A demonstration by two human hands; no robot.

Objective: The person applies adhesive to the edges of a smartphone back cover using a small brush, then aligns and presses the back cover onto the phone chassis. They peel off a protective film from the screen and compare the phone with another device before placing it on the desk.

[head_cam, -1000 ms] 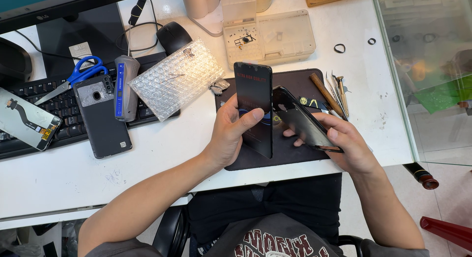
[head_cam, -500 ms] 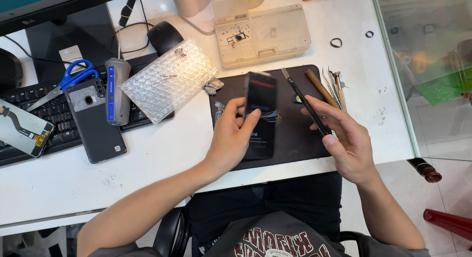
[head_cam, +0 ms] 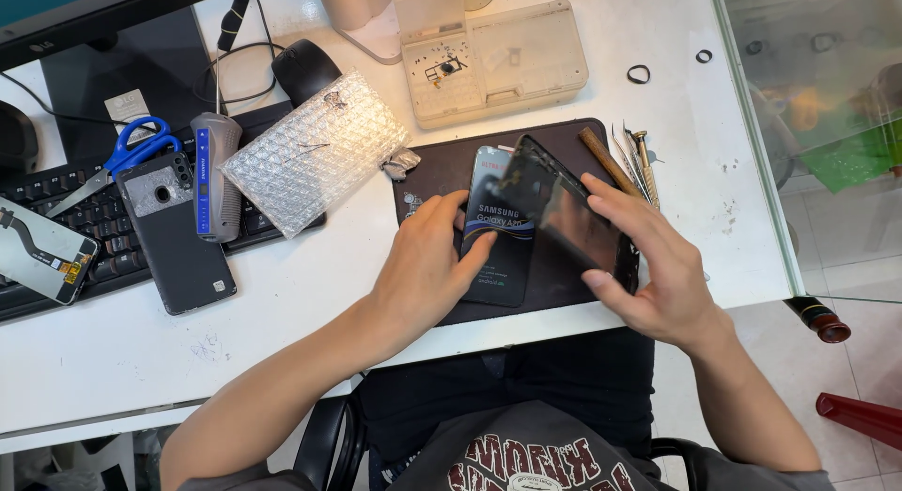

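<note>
A dark phone [head_cam: 498,233] with its screen lit lies on the dark brown work mat [head_cam: 442,167]. My left hand [head_cam: 427,265] rests on the phone's left edge, thumb across its lower part. My right hand [head_cam: 648,265] holds a black glossy screen panel [head_cam: 564,214], tilted over the right side of the phone. The panel hides part of the phone and the mat beneath.
Thin metal tools and a wooden stick [head_cam: 625,162] lie at the mat's right edge. A beige parts box [head_cam: 498,63] stands behind. Bubble wrap [head_cam: 315,157], a grey tool [head_cam: 216,176], scissors [head_cam: 132,153], a black phone back [head_cam: 174,233], a keyboard [head_cam: 56,218] sit left.
The phone has gone from upright in my left hand to flat on the mat. My right hand has swung the black panel over it, flatter than before.
</note>
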